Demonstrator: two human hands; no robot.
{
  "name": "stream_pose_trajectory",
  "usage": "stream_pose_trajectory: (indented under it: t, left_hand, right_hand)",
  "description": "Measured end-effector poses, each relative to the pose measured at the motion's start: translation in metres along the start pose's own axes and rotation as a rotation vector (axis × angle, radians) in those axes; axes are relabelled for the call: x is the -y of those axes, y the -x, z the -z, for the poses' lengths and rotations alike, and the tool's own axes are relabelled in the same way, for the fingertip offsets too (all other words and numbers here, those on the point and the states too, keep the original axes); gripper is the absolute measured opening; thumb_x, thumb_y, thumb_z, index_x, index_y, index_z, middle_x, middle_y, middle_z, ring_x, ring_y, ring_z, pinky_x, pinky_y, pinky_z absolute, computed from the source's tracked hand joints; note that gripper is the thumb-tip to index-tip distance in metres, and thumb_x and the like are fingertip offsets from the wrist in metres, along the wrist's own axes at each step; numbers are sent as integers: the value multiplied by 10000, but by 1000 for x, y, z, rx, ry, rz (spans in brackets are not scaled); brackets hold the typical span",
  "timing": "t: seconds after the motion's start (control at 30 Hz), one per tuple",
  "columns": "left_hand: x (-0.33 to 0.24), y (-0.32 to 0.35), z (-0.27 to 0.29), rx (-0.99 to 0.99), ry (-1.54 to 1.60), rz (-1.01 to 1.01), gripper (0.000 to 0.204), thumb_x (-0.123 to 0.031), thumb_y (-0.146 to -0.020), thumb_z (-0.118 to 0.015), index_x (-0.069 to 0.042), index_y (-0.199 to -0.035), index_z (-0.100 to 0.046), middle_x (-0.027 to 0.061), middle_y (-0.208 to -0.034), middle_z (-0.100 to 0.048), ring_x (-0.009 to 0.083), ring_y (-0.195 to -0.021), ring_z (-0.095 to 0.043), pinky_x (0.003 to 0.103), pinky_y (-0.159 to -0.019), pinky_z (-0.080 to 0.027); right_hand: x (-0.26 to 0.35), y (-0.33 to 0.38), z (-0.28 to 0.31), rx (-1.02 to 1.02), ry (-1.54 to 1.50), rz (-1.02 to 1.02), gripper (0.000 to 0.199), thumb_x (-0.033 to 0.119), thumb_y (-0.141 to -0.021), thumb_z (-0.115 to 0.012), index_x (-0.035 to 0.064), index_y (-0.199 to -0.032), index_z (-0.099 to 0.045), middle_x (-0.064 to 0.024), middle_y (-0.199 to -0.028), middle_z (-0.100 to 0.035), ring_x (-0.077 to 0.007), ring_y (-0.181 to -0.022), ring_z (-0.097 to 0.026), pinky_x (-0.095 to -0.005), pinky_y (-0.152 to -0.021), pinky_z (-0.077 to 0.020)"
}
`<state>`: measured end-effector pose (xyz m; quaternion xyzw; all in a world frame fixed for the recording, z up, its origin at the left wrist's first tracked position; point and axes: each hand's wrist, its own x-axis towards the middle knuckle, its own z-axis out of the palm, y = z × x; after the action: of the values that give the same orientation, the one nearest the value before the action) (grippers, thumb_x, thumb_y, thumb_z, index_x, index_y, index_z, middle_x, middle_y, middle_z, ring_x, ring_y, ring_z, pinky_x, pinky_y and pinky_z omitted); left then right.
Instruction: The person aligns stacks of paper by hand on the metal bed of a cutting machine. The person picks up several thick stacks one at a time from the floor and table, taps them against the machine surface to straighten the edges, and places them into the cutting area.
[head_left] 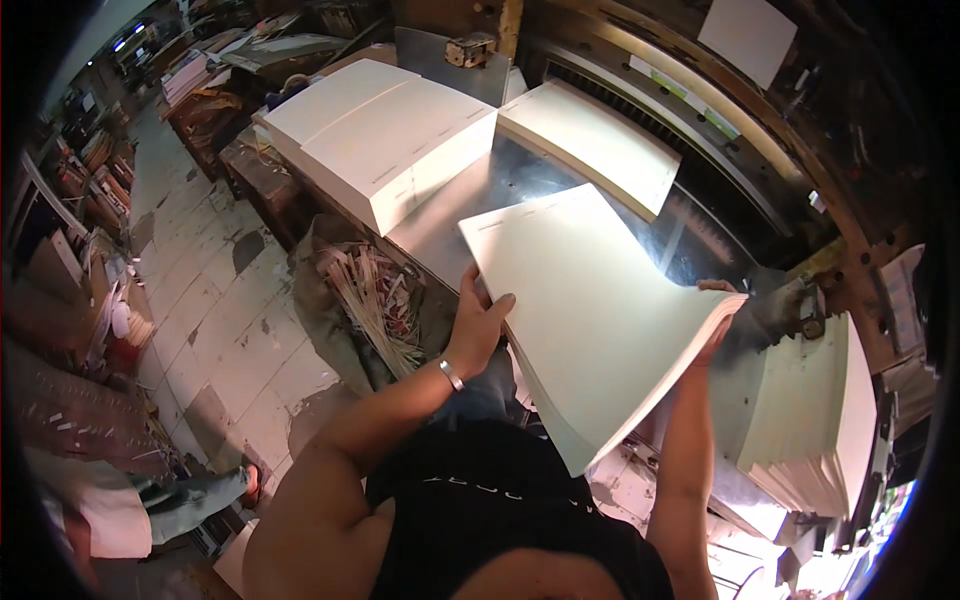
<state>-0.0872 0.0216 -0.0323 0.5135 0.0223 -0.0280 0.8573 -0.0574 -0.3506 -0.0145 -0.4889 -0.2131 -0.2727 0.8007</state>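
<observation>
Between my two hands a stack of large cream paper sheets (580, 290) is held up in front of my body, bowed and curling upward at its right side. My left hand (480, 315) grips its left edge, thumb on top and fingers underneath. At the right edge my right hand (718, 320) is closed round the bent sheets, some fingers hidden behind them. Beyond the held sheets, a metal machine table (520, 175) carries a tall paper stack (390, 140) on the left and a lower paper stack (595, 140) against the machine.
More thick paper (815, 420) stands at the right. A sack of paper strips (370, 300) sits below the table's left edge. The machine's front beam (690, 95) spans the back. Across the tiled floor (210, 290) at left, another person's leg (200, 500) shows.
</observation>
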Motion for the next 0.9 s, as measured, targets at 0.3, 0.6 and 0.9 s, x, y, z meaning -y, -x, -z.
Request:
stream_pose_trajectory:
  t: [0.3, 0.6, 0.9]
  left_hand:
    - [19, 2, 9, 43, 83, -88, 713, -39, -908, -564, -107, -1452, -108, 90, -1350, -394, 174, -1186, -476, 358, -936, -487]
    - [16, 1, 6, 25, 105, -57, 744, -37, -909, -564, -47, -1457, -62, 118, -1361, -404, 174, -1236, -422, 349, -1045, -346]
    - [17, 5, 1, -25, 149, -51, 712, -90, -912, -582, -105, -1448, -113, 81, -1310, -421, 150, -1130, -468, 316, -898, -442]
  right_hand:
    - [22, 46, -7, -72, -96, -345, 785, 605, -902, -490, 147, -1486, -233, -91, -1453, -360, -239, -1283, -408, -438, -1067, -366]
    - [14, 63, 56, -347, 87, -596, 763, 648, -948, -289, 92, -1472, -294, -88, -1465, -381, -250, -1309, -407, -410, -1088, -347]
    - [21, 52, 28, -626, 250, -654, 741, 627, -968, -251, 42, -1390, -422, -109, -1313, -546, -244, -1136, -564, -375, -989, -448]
